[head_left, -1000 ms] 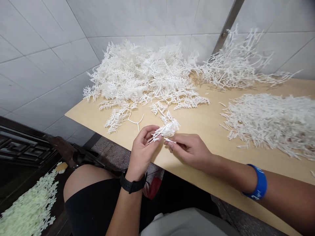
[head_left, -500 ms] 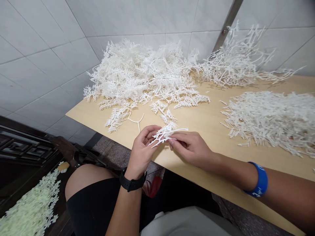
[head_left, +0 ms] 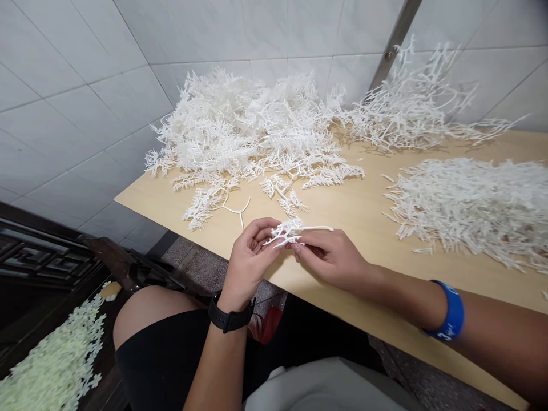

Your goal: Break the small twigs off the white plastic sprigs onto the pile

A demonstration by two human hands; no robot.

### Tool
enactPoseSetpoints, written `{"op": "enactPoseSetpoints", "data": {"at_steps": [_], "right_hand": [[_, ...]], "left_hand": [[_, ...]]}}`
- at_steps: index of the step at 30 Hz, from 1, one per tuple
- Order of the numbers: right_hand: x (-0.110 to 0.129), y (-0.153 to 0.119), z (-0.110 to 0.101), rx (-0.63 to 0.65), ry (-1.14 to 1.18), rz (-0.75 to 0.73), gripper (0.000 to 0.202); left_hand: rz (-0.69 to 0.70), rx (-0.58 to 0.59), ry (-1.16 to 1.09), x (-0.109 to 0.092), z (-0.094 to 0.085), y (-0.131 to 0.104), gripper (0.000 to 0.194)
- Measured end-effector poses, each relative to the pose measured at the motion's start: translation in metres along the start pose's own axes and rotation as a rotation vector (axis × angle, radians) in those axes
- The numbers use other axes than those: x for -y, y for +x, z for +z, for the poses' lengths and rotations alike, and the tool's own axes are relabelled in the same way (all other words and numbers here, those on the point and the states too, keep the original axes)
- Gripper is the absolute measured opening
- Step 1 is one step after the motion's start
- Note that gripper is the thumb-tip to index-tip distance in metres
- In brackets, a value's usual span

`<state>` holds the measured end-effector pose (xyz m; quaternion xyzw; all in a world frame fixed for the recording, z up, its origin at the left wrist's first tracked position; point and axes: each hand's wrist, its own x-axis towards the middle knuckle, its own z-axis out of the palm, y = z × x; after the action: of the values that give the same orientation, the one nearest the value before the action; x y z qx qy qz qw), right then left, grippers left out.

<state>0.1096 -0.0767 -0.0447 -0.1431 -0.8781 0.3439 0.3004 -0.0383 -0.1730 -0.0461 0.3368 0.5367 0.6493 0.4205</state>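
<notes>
The left hand (head_left: 250, 262) and right hand (head_left: 336, 257) pinch a white sprig (head_left: 286, 230) between them, its bare stem (head_left: 317, 228) pointing right (the right hand lies closer).

A white, many-pronged sprig (head_left: 287, 232) is held between both hands (head_left: 248, 265) (head_left: 338, 260).

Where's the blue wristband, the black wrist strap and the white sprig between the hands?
Blue wristband (head_left: 454, 311), head view: outer side of the band.
Black wrist strap (head_left: 231, 321), head view: middle of the strap.
White sprig (head_left: 288, 232), head view: its branching stems.
</notes>
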Motion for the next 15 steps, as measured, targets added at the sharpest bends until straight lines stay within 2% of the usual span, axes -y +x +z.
{"op": "enactPoseSetpoints", "data": {"at_steps": [15], "right_hand": [[-0.0001,-0.0001,-0.0004,0.001,-0.003,0.036,0.026]], "left_hand": [[0.011,0.004,0.022,0.0011,-0.0010,0.0003,0.021]]}}
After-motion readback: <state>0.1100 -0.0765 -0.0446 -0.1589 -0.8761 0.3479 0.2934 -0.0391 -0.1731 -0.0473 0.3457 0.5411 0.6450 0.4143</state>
